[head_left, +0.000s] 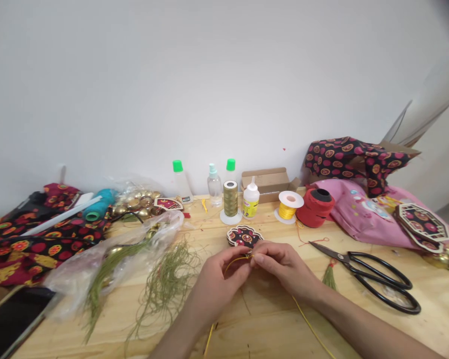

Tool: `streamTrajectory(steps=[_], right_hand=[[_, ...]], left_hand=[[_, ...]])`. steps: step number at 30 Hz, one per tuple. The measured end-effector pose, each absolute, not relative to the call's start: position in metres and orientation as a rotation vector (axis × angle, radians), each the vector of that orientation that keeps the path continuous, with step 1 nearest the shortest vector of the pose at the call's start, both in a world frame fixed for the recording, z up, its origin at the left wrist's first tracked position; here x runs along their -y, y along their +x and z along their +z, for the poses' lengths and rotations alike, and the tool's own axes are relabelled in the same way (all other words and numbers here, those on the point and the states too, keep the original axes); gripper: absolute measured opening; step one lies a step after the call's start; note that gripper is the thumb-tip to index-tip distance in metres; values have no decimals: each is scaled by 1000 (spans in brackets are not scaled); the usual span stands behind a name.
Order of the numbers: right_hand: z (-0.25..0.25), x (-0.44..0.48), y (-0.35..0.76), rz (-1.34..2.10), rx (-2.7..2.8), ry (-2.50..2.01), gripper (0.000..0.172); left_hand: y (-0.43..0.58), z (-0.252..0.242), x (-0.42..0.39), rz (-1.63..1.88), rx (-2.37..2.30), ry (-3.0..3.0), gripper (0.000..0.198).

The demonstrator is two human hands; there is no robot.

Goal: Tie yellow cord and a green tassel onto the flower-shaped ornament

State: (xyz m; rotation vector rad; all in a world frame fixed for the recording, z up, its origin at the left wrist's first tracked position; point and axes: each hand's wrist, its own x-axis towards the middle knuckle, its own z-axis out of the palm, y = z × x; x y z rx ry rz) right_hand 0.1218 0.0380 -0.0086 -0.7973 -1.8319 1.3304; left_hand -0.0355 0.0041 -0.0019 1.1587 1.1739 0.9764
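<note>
My left hand [224, 275] and my right hand [280, 264] meet at the table's middle, fingertips pinched together on a thin yellow cord [234, 260]. One length of the cord runs down past my left wrist, another under my right forearm. Just beyond my fingers lies a flower-shaped ornament [244, 236] with a pale wooden edge and dark printed cloth; my fingers hide its near edge. I cannot tell whether the cord is fixed to it. To the right, large black-handled scissors [374, 279] lie beside a small green tassel [330, 275].
Behind my hands stand a green thread cone [230, 198], a glue bottle [251, 200], a yellow cord spool [289, 205] and a red thread roll [315, 207]. Loose green threads [164, 274], a plastic bag [78, 264] and a phone [20, 319] lie left. Pink cloth [359, 209] lies right.
</note>
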Motion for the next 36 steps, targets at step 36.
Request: streamTrajectory(steps=[36], right_hand=[[-4,-33,118,951,1972,-846,22]], left_hand=[[-30,-11,-5,1023,-1321,1436,32]])
